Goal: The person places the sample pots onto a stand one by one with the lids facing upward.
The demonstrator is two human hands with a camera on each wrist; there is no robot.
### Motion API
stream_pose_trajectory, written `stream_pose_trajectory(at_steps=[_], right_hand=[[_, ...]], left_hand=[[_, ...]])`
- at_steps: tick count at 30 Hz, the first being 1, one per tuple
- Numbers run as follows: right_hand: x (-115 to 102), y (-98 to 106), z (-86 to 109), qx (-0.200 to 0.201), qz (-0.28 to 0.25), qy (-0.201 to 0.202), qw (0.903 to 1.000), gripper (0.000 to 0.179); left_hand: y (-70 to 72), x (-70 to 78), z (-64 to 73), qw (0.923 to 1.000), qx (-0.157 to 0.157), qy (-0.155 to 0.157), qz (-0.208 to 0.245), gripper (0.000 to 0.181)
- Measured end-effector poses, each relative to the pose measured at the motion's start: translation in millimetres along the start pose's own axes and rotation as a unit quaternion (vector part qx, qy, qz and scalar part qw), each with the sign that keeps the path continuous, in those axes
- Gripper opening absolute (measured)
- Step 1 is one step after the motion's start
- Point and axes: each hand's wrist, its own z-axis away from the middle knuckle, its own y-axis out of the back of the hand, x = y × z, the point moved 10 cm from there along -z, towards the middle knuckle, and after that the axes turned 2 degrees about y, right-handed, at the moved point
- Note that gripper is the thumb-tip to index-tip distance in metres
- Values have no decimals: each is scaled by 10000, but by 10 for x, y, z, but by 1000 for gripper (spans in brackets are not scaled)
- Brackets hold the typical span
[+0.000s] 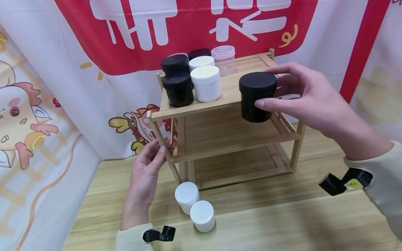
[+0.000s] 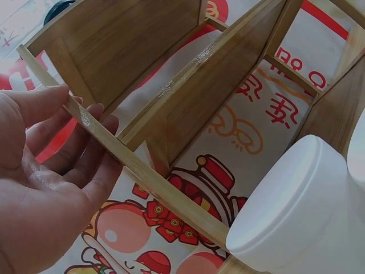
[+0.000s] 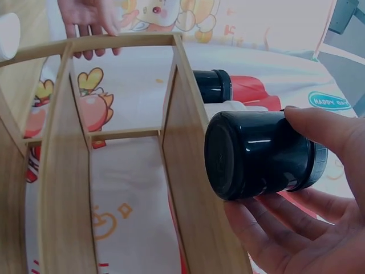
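Observation:
My right hand grips a black lidded jar by its side, thumb in front, near the front edge of the wooden shelf's top tier. In the right wrist view the same black jar appears with its base toward the camera. My left hand holds the left front post of the three-tier wooden shelf, with the thumb on one side and the fingers on the other. On the top tier's left part stand black jars, white jars and a translucent jar, grouped together.
Two white jars, one just behind the other, stand on the wood-grain table before the shelf's left front. A printed cloth with a red panel hangs behind. Another patterned cloth borders the left side.

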Motion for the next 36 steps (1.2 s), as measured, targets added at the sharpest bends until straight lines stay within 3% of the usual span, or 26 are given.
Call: stream_pose_trajectory(at_steps=[10,24,36], right_hand=[[-75,78,-86,-75,-95,-95,9999,72],[-45,187,-300,210,-197,-237,9993,74],[-62,66,-580,399,-76,-527,9978,81]], left_hand=[[4,-10,13,10000,22,37,12,42],[4,-3,32,10000,22,12,-2,42],[9,-3,22,10000,19,28,-28,42]])
